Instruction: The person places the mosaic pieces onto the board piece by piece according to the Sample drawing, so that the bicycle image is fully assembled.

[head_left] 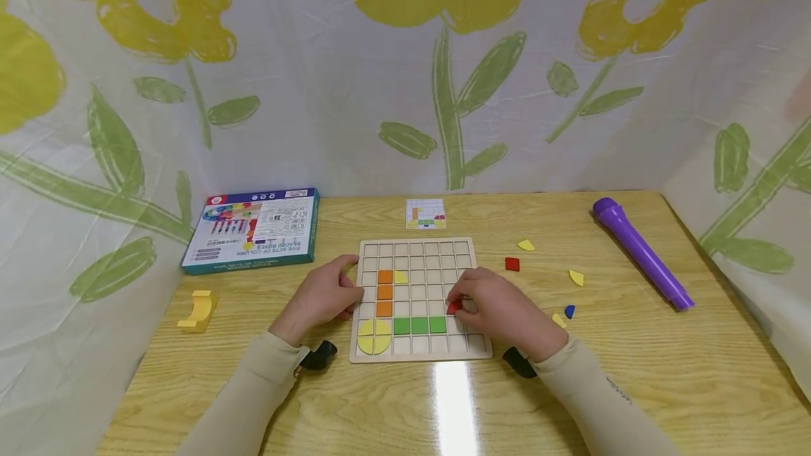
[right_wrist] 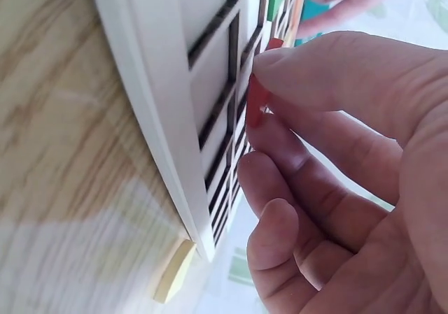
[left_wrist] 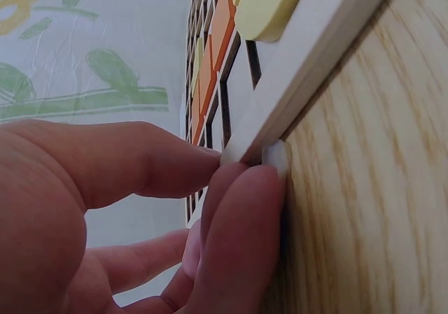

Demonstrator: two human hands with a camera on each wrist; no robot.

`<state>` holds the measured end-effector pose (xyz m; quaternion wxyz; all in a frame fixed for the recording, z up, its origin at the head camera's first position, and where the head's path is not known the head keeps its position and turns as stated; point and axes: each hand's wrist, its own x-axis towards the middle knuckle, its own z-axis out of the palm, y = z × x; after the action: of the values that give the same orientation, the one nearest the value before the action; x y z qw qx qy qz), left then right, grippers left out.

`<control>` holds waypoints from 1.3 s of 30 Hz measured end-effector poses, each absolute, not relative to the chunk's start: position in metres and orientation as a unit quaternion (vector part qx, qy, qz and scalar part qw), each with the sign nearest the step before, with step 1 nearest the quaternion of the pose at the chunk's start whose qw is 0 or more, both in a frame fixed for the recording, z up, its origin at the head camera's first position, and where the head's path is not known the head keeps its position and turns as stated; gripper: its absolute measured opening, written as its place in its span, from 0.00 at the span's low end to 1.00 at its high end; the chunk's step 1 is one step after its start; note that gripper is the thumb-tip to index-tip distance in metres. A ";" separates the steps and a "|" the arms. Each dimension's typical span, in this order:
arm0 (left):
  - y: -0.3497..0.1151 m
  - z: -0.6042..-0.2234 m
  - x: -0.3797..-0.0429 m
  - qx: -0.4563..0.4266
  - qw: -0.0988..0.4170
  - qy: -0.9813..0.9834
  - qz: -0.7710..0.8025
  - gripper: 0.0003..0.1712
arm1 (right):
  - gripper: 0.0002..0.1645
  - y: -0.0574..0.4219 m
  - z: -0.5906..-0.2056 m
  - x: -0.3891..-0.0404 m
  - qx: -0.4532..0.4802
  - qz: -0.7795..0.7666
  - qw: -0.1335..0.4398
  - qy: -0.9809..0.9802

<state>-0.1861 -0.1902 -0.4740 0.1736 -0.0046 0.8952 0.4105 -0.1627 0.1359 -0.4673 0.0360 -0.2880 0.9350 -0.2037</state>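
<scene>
A wooden grid board lies on the table. My left hand grips its left edge; the left wrist view has the thumb on top and fingertips against the side. Between right thumb and fingertips my right hand pinches a red tile, over the board's right part. The grid holds a column of orange tiles, a row of green tiles, a yellow circle of quarter pieces at lower left, and one yellow piece beside the top orange tile.
A patterned card lies behind the board. Right of it are a red square, several yellow pieces, a blue half-round and a purple tube. On the left are a flat box and a yellow curved block.
</scene>
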 end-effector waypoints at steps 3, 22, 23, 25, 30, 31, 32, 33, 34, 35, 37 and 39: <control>-0.190 -0.475 -0.186 -0.006 0.174 0.896 0.409 0.42 | 0.06 0.136 -0.469 -0.163 -0.289 -0.199 0.036 0.936; -0.190 -0.474 -0.186 -0.009 0.175 0.894 0.413 0.43 | 0.06 0.134 -0.469 -0.163 -0.298 -0.186 0.024 0.936; -0.190 -0.474 -0.186 -0.009 0.176 0.894 0.412 0.43 | 0.06 0.134 -0.469 -0.163 -0.298 -0.185 0.024 0.936; -0.190 -0.474 -0.186 -0.008 0.175 0.895 0.410 0.43 | 0.06 0.135 -0.470 -0.163 -0.296 -0.184 0.025 0.937; -0.190 -0.475 -0.186 -0.004 0.174 0.895 0.411 0.43 | 0.05 0.135 -0.469 -0.164 -0.292 -0.185 0.029 0.938; -0.191 -0.475 -0.186 -0.004 0.174 0.894 0.412 0.43 | 0.05 0.135 -0.469 -0.164 -0.291 -0.186 0.030 0.938; -0.191 -0.475 -0.186 -0.003 0.174 0.894 0.413 0.43 | 0.05 0.136 -0.469 -0.164 -0.291 -0.186 0.031 0.938; -0.191 -0.475 -0.186 -0.002 0.173 0.894 0.412 0.43 | 0.05 0.136 -0.469 -0.164 -0.290 -0.186 0.032 0.938; -0.191 -0.475 -0.186 -0.001 0.172 0.895 0.412 0.43 | 0.05 0.136 -0.469 -0.164 -0.290 -0.186 0.032 0.938; -0.191 -0.475 -0.186 0.000 0.172 0.895 0.411 0.43 | 0.05 0.136 -0.469 -0.164 -0.289 -0.185 0.032 0.939; -0.191 -0.476 -0.187 0.001 0.171 0.896 0.411 0.43 | 0.04 0.136 -0.469 -0.164 -0.288 -0.184 0.032 0.939; -0.191 -0.476 -0.187 0.002 0.170 0.896 0.410 0.43 | 0.04 0.136 -0.469 -0.164 -0.286 -0.184 0.033 0.940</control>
<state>-0.1868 -0.1911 -0.4761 0.1702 0.0015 0.8961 0.4100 -0.1636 0.1356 -0.4690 0.0328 -0.2861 0.9397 -0.1843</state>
